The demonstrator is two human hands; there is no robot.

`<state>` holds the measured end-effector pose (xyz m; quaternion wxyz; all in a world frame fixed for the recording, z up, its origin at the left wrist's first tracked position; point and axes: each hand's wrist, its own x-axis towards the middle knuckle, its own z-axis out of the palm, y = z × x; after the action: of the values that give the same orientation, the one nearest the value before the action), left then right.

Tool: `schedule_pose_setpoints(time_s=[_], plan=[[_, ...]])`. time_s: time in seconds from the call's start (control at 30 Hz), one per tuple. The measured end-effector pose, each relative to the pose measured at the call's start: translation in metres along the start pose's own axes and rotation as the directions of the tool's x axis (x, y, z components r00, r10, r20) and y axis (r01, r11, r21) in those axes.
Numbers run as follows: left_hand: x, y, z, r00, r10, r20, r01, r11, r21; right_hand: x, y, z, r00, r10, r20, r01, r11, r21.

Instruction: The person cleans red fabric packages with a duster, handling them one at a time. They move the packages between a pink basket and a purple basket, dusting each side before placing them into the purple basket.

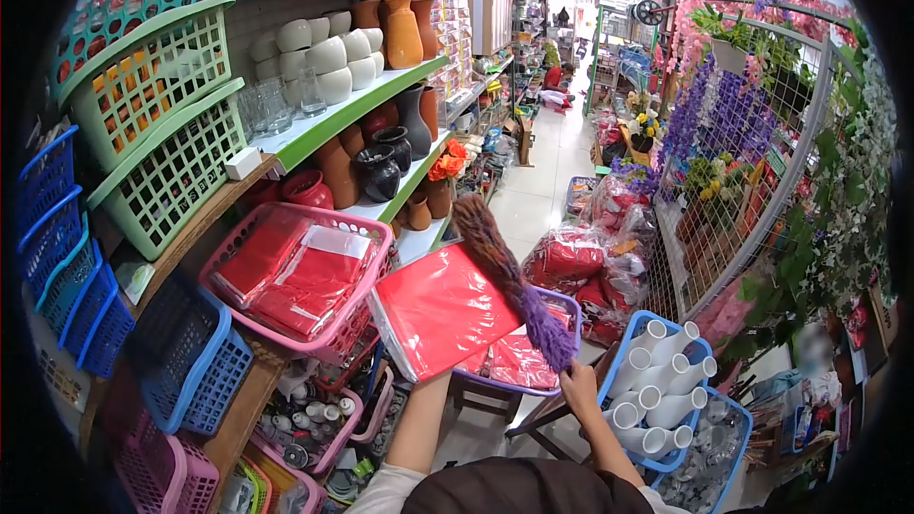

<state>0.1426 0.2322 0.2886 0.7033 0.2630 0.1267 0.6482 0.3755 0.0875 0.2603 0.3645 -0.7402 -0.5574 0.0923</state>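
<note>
A flat red package in clear plastic (443, 309) is held up in front of me, over the gap between two baskets. My left forearm reaches up beneath it, and the package hides the left hand's fingers. My right hand (578, 388) is closed round the lower end of a fluffy duster (514, 281), brown at the top and purple below. The duster slants up to the left, across the package's right edge. Behind them a purple basket (574, 309) holds more red packages. A pink basket (381, 271) at the left holds folded red packages (309, 276).
Shelves (419, 71) with pots and vases line the left side. Green baskets (171, 152) stand stacked there. A blue basket (709, 347) of white vases is at the lower right, beside a wire rack (743, 190) with flowers. A person (562, 81) crouches far down the aisle.
</note>
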Motion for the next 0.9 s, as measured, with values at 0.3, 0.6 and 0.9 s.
schedule_pose_setpoints(time_s=[0.3, 0.6, 0.9], plan=[[-0.018, -0.006, -0.011, 1.0, -0.021, 0.01, 0.021, 0.999, -0.035, -0.005, 0.001, 0.001, 0.95, -0.255, 0.182, 0.281, 0.951, -0.132], [-0.019, 0.002, -0.013, 0.999, -0.035, 0.032, 0.037, 0.997, -0.064, -0.008, -0.021, -0.013, 0.94, -0.261, 0.222, 0.28, 0.958, -0.061], [-0.013, 0.004, -0.004, 0.997, -0.05, 0.056, 0.056, 0.994, -0.094, -0.003, -0.004, 0.007, 0.997, 0.079, 0.023, -0.079, 0.997, 0.023]])
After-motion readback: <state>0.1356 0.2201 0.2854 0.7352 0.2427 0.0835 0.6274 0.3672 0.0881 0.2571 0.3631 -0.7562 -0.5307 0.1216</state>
